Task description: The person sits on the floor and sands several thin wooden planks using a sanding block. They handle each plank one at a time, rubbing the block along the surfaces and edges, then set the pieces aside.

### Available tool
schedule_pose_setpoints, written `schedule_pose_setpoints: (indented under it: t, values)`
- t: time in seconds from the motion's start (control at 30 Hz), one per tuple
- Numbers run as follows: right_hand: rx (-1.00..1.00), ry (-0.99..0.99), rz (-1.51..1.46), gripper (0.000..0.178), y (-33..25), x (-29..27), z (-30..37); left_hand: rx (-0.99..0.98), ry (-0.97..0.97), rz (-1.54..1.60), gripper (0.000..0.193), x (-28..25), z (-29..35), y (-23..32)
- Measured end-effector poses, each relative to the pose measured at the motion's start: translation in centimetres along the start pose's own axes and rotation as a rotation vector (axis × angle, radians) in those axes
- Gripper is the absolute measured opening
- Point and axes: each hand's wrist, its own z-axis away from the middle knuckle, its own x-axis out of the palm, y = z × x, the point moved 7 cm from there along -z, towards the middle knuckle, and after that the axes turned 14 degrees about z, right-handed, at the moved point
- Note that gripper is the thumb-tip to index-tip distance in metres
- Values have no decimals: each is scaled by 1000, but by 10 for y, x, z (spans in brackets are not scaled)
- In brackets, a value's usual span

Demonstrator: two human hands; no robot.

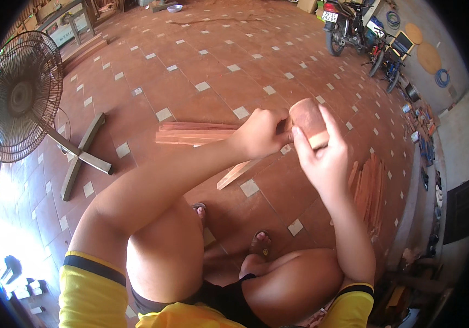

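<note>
My right hand (324,156) grips a short, rounded reddish-brown piece (306,118) with a pale lower edge, thumb on the near side and fingers round the far side. Whether it is solid wood or a rolled sheet I cannot tell. My left hand (261,134) is closed right beside it, fingertips at its left edge; what they pinch is hidden. Below the left hand a narrow wooden strip (238,174) slants down to the left. Its upper end disappears behind the hand, so I cannot tell whether it is held or lies on the floor.
Reddish wooden strips (190,133) lie on the tiled floor (147,98) beyond my left forearm, and another bundle (366,191) lies right of my right forearm. A stand fan (21,95) is at left. A motorbike (341,27) and small bicycles (384,54) stand far right.
</note>
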Motion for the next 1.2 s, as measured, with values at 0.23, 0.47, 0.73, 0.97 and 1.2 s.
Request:
schedule_pose_setpoints:
  t: [0.23, 0.47, 0.73, 0.97, 1.2]
  values:
    - [5, -10, 111, 57, -13, -6, -9, 51, 33, 13, 23, 4, -2, -7]
    - [-46, 56, 90, 57, -8, -4, -12, 29, 52, -2, 25, 6, -4, -4]
    - [53, -34, 72, 59, -8, 0, -11, -16, -18, -5, 18, 11, 1, -3]
    - [133, -111, 78, 61, -13, -1, -6, 18, -3, -1, 17, 10, 1, -6]
    - [104, -63, 100, 59, -1, 2, -7, 16, 30, 62, 22, 12, 2, -6]
